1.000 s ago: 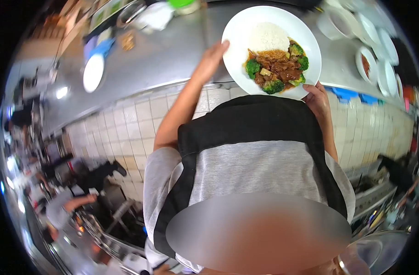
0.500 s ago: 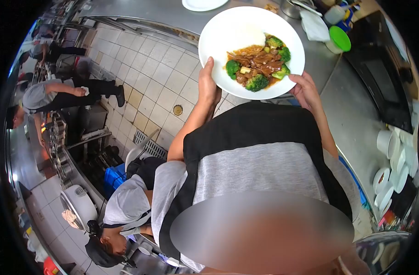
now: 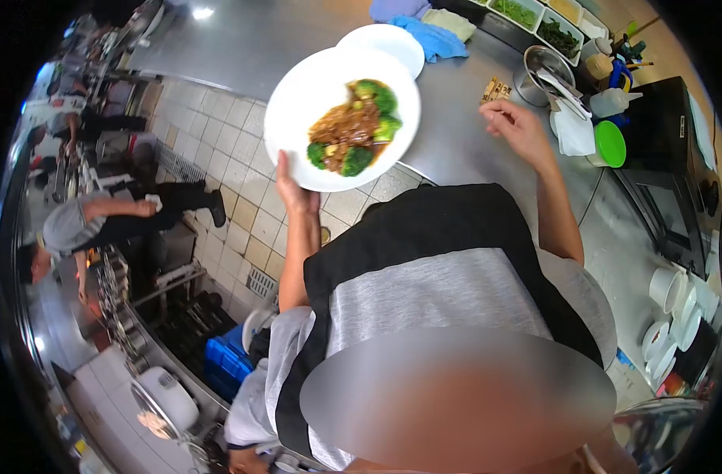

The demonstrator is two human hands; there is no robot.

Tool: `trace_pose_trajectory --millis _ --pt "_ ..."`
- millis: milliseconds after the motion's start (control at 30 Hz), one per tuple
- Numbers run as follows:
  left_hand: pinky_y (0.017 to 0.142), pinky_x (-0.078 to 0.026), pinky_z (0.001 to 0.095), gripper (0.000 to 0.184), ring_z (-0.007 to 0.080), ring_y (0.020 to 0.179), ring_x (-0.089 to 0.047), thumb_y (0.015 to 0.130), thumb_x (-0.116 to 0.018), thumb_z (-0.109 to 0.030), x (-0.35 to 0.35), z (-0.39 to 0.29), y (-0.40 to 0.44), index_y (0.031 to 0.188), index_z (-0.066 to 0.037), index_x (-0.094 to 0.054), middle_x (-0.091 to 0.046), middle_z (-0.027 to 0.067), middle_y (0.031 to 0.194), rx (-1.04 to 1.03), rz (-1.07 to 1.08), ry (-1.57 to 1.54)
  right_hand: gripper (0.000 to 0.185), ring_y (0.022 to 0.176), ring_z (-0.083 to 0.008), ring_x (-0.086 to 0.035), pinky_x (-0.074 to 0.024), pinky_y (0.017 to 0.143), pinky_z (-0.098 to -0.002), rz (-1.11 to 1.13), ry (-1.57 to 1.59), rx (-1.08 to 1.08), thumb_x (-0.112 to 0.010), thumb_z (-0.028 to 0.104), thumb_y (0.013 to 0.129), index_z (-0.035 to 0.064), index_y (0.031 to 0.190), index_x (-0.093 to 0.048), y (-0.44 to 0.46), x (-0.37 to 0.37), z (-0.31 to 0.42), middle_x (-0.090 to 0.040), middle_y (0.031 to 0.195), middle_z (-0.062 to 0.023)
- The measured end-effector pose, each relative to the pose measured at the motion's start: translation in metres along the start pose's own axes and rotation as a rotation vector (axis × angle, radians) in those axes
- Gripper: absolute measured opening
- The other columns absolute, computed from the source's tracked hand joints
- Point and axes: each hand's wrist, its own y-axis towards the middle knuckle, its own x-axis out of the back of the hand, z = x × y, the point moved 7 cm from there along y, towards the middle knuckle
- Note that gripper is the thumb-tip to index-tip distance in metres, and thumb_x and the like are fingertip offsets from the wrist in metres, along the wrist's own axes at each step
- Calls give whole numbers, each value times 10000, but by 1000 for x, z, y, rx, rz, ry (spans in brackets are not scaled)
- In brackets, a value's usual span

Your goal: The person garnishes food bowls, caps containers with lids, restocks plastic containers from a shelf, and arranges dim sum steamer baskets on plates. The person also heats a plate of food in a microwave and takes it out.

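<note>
My left hand (image 3: pixel 296 191) grips the near left edge of a white plate (image 3: pixel 296 99), thumb on the rim and the other fingers underneath, hidden. On the plate lie brown sauced meat (image 3: pixel 345 126) and broccoli florets (image 3: pixel 359 160). The held plate overlaps a second white plate (image 3: pixel 400 47) on the steel counter. My right hand (image 3: pixel 525 136) is off the plate, its fingers loosely bent with nothing visible in them. Just beyond those fingertips is a small orange-patterned piece (image 3: pixel 496 90) on the counter, near a steel pot (image 3: pixel 532 83) with utensils.
Folded cloths (image 3: pixel 430 38) and tubs of greens (image 3: pixel 558 35) stand at the counter's back. To the right are a white cloth (image 3: pixel 573 133), a green-lidded tub (image 3: pixel 610 144), a black microwave (image 3: pixel 665 186) and stacked bowls (image 3: pixel 667 288). Another person (image 3: pixel 84 221) stands at the stoves on the left.
The plate has moved left, now held by my left hand alone. My right hand has let go and moved up toward the patterned piece. More of the counter's back shows.
</note>
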Motion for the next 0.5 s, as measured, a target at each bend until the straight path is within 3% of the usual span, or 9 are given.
trace_pose_trajectory --millis 33,133,200,300,500 --pt "997 -379 405 596 286 1147 -506 887 -521 -389 4 2 4 1304 13 -380 -511 149 1259 -27 -3 28 178 681 -78 -549 -458 630 -242 -128 -264 123 -557 170 889 31 958 -645 -8 24 7 -609 874 -29" --pt "1003 -373 419 603 300 1167 -488 902 -492 -401 15 3 21 1317 17 -362 -494 158 1275 -67 53 95 174 701 -135 -573 -459 651 -269 -202 -264 -107 -569 170 873 29 932 -651 -40 60 -4 -612 855 -53" --pt "1006 -369 425 602 310 1182 -473 910 -480 -400 21 5 36 1326 15 -351 -469 166 1298 -71 64 136 195 747 -197 -580 -459 682 -294 -332 -500 65 -589 194 859 43 969 -645 -44 73 -17 -610 863 -67" --pt "1009 -362 423 610 312 1189 -464 911 -479 -407 27 8 61 1334 12 -344 -456 158 1312 -15 143 193 270 856 -294 -574 -461 743 -341 -524 -651 142 -613 245 835 93 1057 -621 -39 75 -39 -606 902 -90" --pt "979 -388 400 600 297 1160 -487 914 -478 -425 41 13 125 1309 18 -388 -486 152 1287 101 256 333 282 935 -314 -589 -478 787 -386 -878 -1048 58 -631 300 813 115 1022 -588 -40 42 -64 -613 982 -125"
